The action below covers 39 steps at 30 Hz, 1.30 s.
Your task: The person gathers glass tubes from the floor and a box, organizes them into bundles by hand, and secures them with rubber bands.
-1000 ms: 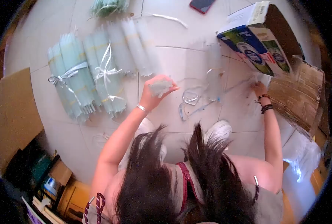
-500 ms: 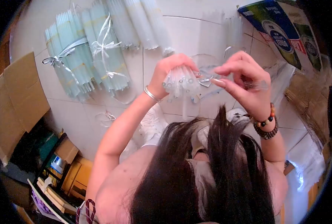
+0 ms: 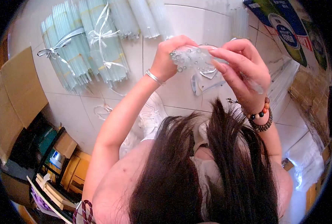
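in the left hand (image 3: 169, 55), slim translucent tubes (image 3: 189, 57) (ring-shaped ends), bunched together

soft, moderate light | fisheye bend, black corners | bluish-white glare on plastic (image 3: 304, 162) | grainy edges

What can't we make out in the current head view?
- Clear tubes: far ends hidden behind their near ends and the left hand.
- Right hand: exactly what its fingertips pinch; too small and see-through, partly covered by the fingers.
- Printed box: upper part cut off by the top edge; small lettering blurred.
- Lap: covered by hair.
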Available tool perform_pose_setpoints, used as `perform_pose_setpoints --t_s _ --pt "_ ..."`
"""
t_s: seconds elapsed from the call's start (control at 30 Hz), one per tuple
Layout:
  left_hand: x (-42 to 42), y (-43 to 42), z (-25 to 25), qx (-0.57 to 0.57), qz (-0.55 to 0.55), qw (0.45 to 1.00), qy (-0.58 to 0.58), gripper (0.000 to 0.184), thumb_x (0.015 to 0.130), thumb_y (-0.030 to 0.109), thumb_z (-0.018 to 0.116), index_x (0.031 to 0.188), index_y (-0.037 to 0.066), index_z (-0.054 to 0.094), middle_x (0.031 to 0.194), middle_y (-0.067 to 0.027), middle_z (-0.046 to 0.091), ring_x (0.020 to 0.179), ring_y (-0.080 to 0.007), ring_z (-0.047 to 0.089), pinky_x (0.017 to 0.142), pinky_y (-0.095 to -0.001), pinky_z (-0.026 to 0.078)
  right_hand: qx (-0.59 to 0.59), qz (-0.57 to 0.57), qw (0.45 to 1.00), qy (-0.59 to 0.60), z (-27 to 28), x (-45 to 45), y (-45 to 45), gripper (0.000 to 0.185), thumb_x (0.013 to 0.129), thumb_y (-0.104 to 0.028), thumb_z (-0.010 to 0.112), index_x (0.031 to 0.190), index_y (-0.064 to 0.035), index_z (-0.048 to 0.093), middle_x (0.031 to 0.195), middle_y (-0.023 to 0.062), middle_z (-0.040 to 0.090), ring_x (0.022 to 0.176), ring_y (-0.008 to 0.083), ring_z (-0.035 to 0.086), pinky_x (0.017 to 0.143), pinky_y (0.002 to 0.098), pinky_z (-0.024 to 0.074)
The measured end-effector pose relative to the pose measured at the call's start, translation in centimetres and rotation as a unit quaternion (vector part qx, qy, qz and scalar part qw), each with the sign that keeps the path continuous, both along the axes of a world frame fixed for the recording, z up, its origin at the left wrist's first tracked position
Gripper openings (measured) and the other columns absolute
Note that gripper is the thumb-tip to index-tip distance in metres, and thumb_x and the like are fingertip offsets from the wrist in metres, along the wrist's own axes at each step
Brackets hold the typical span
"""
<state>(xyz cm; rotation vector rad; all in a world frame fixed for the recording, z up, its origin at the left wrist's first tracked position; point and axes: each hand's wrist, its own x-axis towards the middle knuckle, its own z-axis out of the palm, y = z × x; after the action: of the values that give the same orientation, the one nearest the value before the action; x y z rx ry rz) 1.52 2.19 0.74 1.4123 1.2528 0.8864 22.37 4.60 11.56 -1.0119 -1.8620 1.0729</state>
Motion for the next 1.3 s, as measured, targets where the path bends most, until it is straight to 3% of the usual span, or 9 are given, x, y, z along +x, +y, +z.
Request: perform_pose_setpoints --t_s 0.1,0.27,0.47,0.7,0.9,1.0,1.03,1.23,1.3 --pt "0.0 0.3 0.6 0.021 -0.017 1.0 -0.006 0.013 0.081 0.011 0.075 0.091 0.004 0.071 0.086 -0.0077 0.07 0.079 -0.0175 0.066 0.071 -0.0298 0.053 0.055 0.038 0.998 0.002 -0.8 -0.2 0.4 0.031 0.083 0.0 0.073 0.113 -0.0085 0.075 0.098 0.0031 0.062 0.064 0.0053 0.049 0.052 0.0192 0.0383" --pt "-0.1 0.1 0.4 0.012 -0.036 0.998 -0.048 0.014 0.079 0.013 0.079 0.087 0.005 0.071 0.083 -0.0072 0.069 0.076 -0.0182 0.065 0.069 -0.0297 0.052 -0.039 0.12 0.99 -0.07 1.3 0.3 0.9 0.031 0.083 0.0 0.071 0.113 -0.0092 0.075 0.098 0.0044 0.061 0.071 0.0098 0.056 0.056 0.0229 0.0444" --pt "-0.1 -0.2 0.2 0.004 -0.036 0.997 -0.073 0.018 0.076 0.016 0.083 0.085 0.005 0.071 0.082 -0.0069 0.069 0.075 -0.018 0.064 0.069 -0.0302 0.052 -0.047 0.138 0.989 -0.037 1.2 0.4 0.5 0.045 0.072 0.014 0.071 0.113 -0.0039 0.074 0.103 0.0064 0.059 0.082 0.0114 0.058 0.063 0.0195 0.0464" --pt "-0.2 -0.2 0.8 0.02 -0.05 0.997 -0.063 0.019 0.076 0.018 0.083 0.086 0.006 0.072 0.083 -0.0068 0.069 0.076 -0.0176 0.065 0.071 -0.03 0.053 -0.058 0.179 0.981 -0.054 2.3 0.8 0.9 0.045 0.074 0.008 0.072 0.117 -0.0028 0.071 0.105 0.0093 0.059 0.084 0.0137 0.059 0.065 0.0218 0.0476" --pt "-0.6 0.2 1.7 -0.07 -0.053 0.994 -0.064 0.013 0.083 0.01 0.074 0.095 0.005 0.073 0.09 -0.005 0.07 0.082 -0.0148 0.064 0.076 -0.0274 0.052 -0.001 0.171 0.983 -0.067 1.7 0.5 1.8 0.041 0.078 -0.003 0.076 0.119 -0.0018 0.069 0.104 0.0088 0.059 0.083 0.0147 0.058 0.067 0.0233 0.0474" --pt "-0.8 0.3 0.2 -0.005 -0.067 0.998 0.017 0.016 0.083 0.008 0.072 0.099 0.005 0.073 0.093 -0.0044 0.07 0.084 -0.014 0.064 0.077 -0.028 0.052 -0.006 0.157 0.987 -0.031 1.0 -0.2 2.2 0.041 0.079 -0.004 0.076 0.12 -0.0017 0.069 0.104 0.0081 0.059 0.083 0.0141 0.058 0.068 0.0238 0.0476" --pt "-0.9 0.3 -0.4 0.049 -0.069 0.996 -0.025 0.016 0.085 0.007 0.07 0.1 0.004 0.073 0.095 -0.0049 0.07 0.086 -0.0146 0.065 0.079 -0.0289 0.053 0.011 0.159 0.987 -0.034 1.1 -0.4 2.4 0.043 0.08 -0.004 0.076 0.121 -0.002 0.068 0.103 0.0079 0.058 0.083 0.0139 0.057 0.068 0.0241 0.0479" --pt "-0.6 -0.3 -0.7 -0.15 0.001 0.953 -0.263 0.026 0.085 0.003 0.067 0.11 0.007 0.069 0.099 -0.0063 0.07 0.091 -0.0191 0.067 0.081 -0.0303 0.054 0.012 0.16 0.987 -0.024 0.8 -0.7 2.5 0.041 0.082 -0.003 0.074 0.122 -0.0016 0.067 0.106 0.0088 0.059 0.084 0.0147 0.057 0.071 0.0244 0.0486" --pt "-0.8 0.0 -0.9 -0.046 -0.025 0.988 -0.146 0.029 0.085 0.003 0.067 0.113 0.008 0.068 0.1 -0.0075 0.07 0.091 -0.0212 0.067 0.081 -0.0315 0.055 0.011 0.157 0.987 -0.03 0.6 -0.7 2.5 0.041 0.083 -0.004 0.074 0.123 -0.0016 0.067 0.106 0.0091 0.059 0.085 0.0149 0.058 0.071 0.0246 0.0486"
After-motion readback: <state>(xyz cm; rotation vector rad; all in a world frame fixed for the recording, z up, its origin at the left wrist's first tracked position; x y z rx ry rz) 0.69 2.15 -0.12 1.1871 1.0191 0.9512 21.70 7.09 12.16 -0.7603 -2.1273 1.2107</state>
